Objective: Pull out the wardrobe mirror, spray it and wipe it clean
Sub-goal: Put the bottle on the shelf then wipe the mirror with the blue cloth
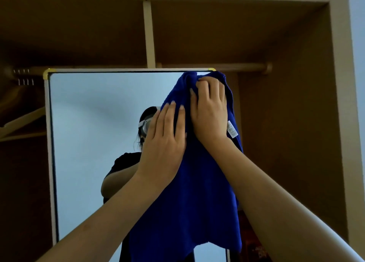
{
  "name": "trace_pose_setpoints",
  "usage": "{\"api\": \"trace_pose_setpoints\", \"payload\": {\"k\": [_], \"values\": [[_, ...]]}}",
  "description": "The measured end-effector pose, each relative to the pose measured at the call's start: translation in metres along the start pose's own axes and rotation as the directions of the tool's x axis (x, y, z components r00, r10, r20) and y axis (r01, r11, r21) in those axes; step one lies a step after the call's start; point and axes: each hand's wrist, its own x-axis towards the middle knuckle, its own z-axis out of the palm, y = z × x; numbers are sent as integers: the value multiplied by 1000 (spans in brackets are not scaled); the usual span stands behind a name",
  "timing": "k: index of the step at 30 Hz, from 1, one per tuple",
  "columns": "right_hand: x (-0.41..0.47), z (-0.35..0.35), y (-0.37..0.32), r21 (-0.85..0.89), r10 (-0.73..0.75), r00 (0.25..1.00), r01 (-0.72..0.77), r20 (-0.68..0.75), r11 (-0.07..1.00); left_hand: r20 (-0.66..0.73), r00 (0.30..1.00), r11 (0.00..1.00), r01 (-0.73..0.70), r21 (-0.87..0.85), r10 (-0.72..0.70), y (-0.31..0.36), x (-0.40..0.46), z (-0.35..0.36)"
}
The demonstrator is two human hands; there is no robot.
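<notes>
Wardrobe mirror [88, 143] stands upright directly ahead of both hands, its long axis vertical. Right hand [210, 113], higher and nearer the top corner, bunches a blue towel [197, 192] in curled fingers; left hand [166, 141] presses it flat, fingers straight, just beside.

Tall rectangular mirror [88, 143], upright in front of the open wardrobe, framed in pale metal with brass-yellow corner caps at the top. Glass clean-looking on the left side, showing pale wall and a reflected figure in a dark top. Deep blue terry cloth [197, 192], bunched at the mirror's upper right corner and hanging down over the right part of the glass, lower edge uneven near the bottom of view, small white label on its right edge. Pressed flat against the glass by the left hand [166, 141], gathered at the top under the curled fingers of the right hand [212, 113].
</notes>
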Motion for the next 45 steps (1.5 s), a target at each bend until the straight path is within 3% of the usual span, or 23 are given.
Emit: {"api": "trace_pose_setpoints", "payload": {"k": [6,11,19,23,25,30,38,45], "values": [[-6,-11,9,208,174,985,-173,14,963,-32,999,999,36,-33,-37,24,0,2],[0,-19,25,480,356,921,-385,155,788,-49,997,996,60,-62,-64,47,9,4],[7,-22,42,664,335,871,-491,360,564,-23,982,982,189,17,-188,68,16,3],[6,-25,49,661,358,760,-649,543,376,40,975,974,217,58,-220,75,15,1],[3,-25,51,669,339,745,-665,574,330,70,966,967,244,71,-249,78,13,1],[-2,-23,47,678,307,810,-586,499,444,109,947,953,298,56,-302,84,7,2],[-9,-21,52,712,265,812,-583,520,391,163,932,944,304,131,-323,94,8,2],[-12,-20,61,708,147,849,-509,508,489,204,908,929,345,136,-367,100,10,3]]}}
